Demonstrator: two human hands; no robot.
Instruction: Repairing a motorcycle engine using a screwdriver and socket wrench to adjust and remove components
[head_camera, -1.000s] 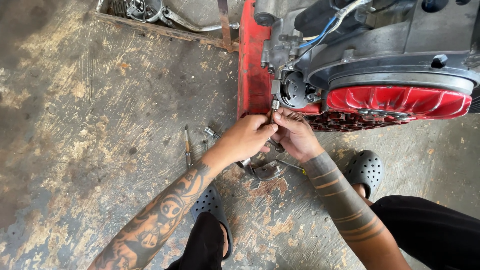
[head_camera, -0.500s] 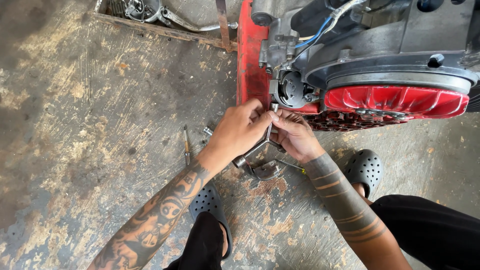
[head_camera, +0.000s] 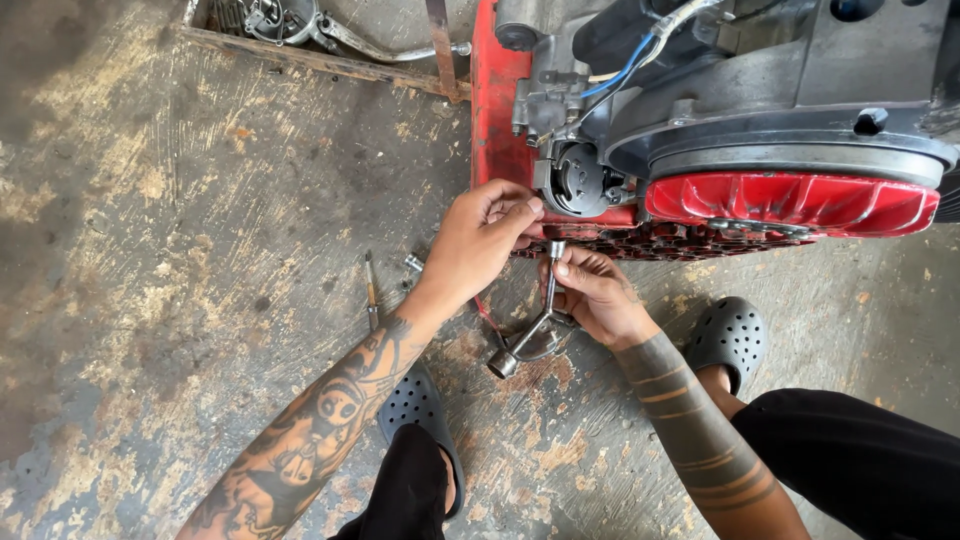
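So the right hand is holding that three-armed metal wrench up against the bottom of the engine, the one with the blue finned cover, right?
Not quite: the finned cover is red, not blue, as the head view shows. The rest holds: the right hand grips the three-armed metal wrench with one arm pointing up at the underside of the engine.

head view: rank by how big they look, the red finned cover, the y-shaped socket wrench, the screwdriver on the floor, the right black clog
1. red finned cover
2. right black clog
3. Y-shaped socket wrench, held by the right hand
4. screwdriver

Wrench and screwdriver look close in length; their order is unsure.
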